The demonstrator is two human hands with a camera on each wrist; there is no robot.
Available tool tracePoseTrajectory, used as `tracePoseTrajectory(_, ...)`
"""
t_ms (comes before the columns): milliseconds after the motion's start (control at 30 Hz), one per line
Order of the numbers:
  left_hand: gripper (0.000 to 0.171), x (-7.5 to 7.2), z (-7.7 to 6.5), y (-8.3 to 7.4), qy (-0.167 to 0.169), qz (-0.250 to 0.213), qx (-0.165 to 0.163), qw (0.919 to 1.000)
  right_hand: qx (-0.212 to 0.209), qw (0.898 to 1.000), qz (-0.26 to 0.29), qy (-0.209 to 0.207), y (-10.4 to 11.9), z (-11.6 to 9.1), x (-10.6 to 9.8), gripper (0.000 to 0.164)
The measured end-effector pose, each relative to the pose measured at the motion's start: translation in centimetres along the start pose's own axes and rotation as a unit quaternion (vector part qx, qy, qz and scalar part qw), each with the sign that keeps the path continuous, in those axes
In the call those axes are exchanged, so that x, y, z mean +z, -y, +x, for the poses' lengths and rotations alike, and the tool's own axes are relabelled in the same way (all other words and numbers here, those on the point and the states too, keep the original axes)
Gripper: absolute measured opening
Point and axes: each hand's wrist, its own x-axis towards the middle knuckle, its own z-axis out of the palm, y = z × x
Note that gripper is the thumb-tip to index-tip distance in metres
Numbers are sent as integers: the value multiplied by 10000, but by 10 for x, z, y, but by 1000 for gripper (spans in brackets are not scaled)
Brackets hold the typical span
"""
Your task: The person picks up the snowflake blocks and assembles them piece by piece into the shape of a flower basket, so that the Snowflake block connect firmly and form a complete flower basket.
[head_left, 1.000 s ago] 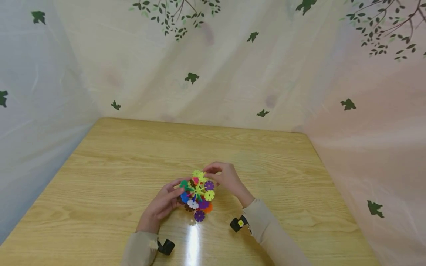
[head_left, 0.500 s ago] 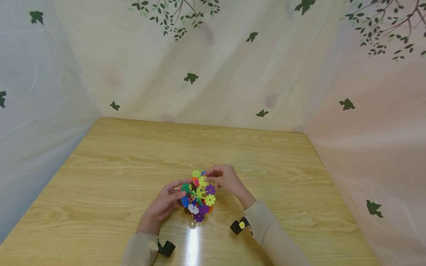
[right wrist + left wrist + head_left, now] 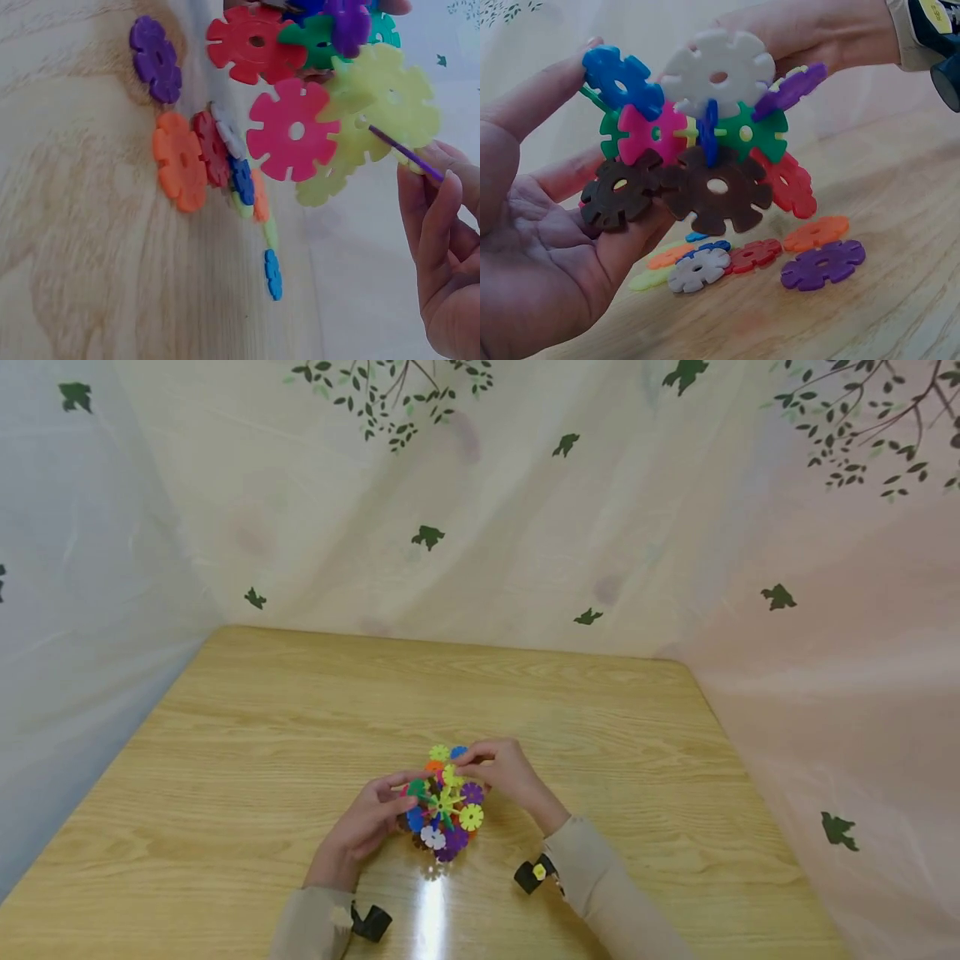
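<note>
A cluster of notched plastic interlocking discs (image 3: 442, 806), joined at their slots, is held above the table. My left hand (image 3: 367, 818) grips its left side, with fingers curled around it and the palm visible in the left wrist view. There, a brown disc (image 3: 746, 196), a white disc (image 3: 742, 71) and a pink disc (image 3: 641, 131) face the camera. On the cluster's right side, my right hand (image 3: 510, 772) pinches the edge of a yellow disc (image 3: 412, 94). A purple disc (image 3: 401, 146), seen edge-on, lies close to the thumb in the right wrist view; whether the fingers touch it I cannot tell.
Several loose discs lie on the wooden table (image 3: 637, 718) under and behind the cluster, among them a purple disc (image 3: 823, 266), an orange disc (image 3: 816, 232) and a white disc (image 3: 697, 271). A cloth with leaf prints (image 3: 495, 568) hangs around the table.
The cluster has tilted and sunk slightly. My right hand has moved a little nearer and left, still at the yellow disc. A loose blue disc has come into view beside its fingertips.
</note>
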Motion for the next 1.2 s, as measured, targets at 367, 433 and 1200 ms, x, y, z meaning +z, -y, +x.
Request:
tracePoseTrajectory(367,40,-4,1,-4,212,-472,-46,9986,123,9998,127,-118,-4,4,-2,18)
tracePoseTrajectory(433,40,-6,0,-4,341,-728,87,9967,166,9992,216,-275,-5,5,-2,17)
tracePoseTrajectory(1200,73,-8,-5,-2,-335,-526,640,9960,1107,9713,1171,-1749,7,-3,20,17)
